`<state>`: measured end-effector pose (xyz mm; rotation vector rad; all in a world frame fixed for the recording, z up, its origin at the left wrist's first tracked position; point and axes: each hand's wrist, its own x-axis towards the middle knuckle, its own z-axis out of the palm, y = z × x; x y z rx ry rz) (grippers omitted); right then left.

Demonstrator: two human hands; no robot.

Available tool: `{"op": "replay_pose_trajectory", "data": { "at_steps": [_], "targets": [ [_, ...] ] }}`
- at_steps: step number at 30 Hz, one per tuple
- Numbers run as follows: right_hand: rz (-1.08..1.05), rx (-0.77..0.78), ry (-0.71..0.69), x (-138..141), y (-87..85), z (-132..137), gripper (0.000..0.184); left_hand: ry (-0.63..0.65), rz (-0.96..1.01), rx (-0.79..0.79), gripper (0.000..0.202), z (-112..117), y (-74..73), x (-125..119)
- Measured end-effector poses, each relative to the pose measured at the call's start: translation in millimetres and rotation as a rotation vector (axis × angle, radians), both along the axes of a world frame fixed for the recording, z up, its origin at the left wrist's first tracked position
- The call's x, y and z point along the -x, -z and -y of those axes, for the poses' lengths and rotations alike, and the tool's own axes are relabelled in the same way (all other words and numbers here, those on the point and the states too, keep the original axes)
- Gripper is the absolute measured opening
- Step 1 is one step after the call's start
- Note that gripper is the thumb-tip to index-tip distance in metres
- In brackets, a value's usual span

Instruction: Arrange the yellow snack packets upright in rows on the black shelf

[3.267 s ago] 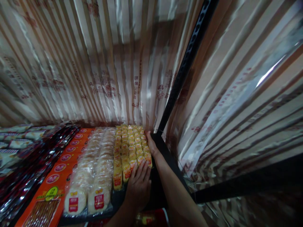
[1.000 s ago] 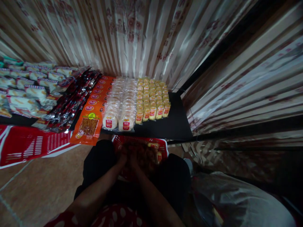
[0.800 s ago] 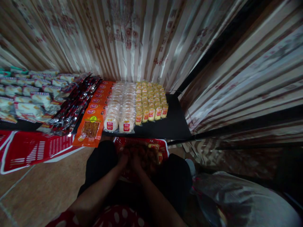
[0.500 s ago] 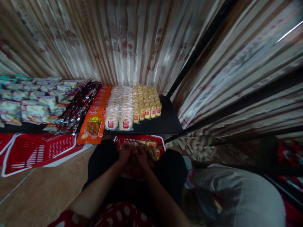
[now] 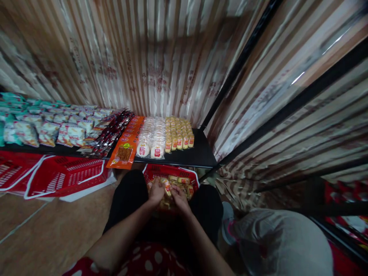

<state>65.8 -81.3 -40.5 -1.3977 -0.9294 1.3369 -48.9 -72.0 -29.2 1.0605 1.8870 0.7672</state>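
Note:
Between my two hands is a small wrapped snack [image 5: 166,186], pale with a red and white label. My left hand [image 5: 156,191] is closed on its left side. The fingers of my right hand [image 5: 179,196] are closed at its right edge. Both hands are just above a red shopping basket [image 5: 194,177] with a white rim, set between my knees. Inside the basket lie several yellow wrapped snacks [image 5: 183,179], partly hidden by my hands and in dim light.
A black shelf [image 5: 201,153] ahead carries rows of yellow packs [image 5: 179,134], round white packs [image 5: 150,138], orange bags [image 5: 125,147], dark red packets [image 5: 115,130] and white bags [image 5: 71,132]. More red baskets [image 5: 69,172] stand below left. A black post [image 5: 221,96] rises at right. A person in grey trousers [image 5: 290,237] is close at right.
My view has shifted, so the shelf shows farther right at its left part. The labelled snack between my hands now shows clearly; before, the hands were blurred and lower in light.

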Motion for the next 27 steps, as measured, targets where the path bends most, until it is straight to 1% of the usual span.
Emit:
{"op": "replay_pose_trajectory", "data": {
  "at_steps": [3, 8, 12, 15, 19, 22, 25, 27],
  "targets": [
    [-0.065, 0.070, -0.079, -3, -9.8, 11, 0.036, 0.021, -0.023, -0.011, 0.036, 14, -7.4, -2],
    [-0.101, 0.105, -0.140, -5, -22.0, 25, 0.040, 0.030, -0.049, -0.029, 0.035, 31, -13.6, -2],
    [-0.075, 0.110, -0.179, -3, -25.5, 30, 0.038, 0.026, -0.050, -0.051, 0.037, 36, -18.7, 0],
    [-0.072, 0.102, -0.175, -4, -27.1, 28, 0.035, 0.036, -0.058, -0.091, 0.036, 36, -24.4, -1],
    [-0.097, 0.038, -0.164, -10, -33.4, 19, 0.033, 0.067, -0.094, -0.186, 0.037, 28, -36.3, -5],
    [-0.063, -0.047, -0.154, -18, -43.6, 7, 0.032, 0.099, -0.120, -0.247, 0.036, 16, -49.2, -10],
    [-0.040, -0.096, -0.128, -27, -59.3, -9, 0.031, 0.129, -0.109, -0.302, 0.040, -5, -64.6, -19],
    [-0.055, -0.117, -0.112, -33, -72.4, -24, 0.034, 0.146, -0.090, -0.337, 0.042, -23, -75.7, -27]
  ]
}}
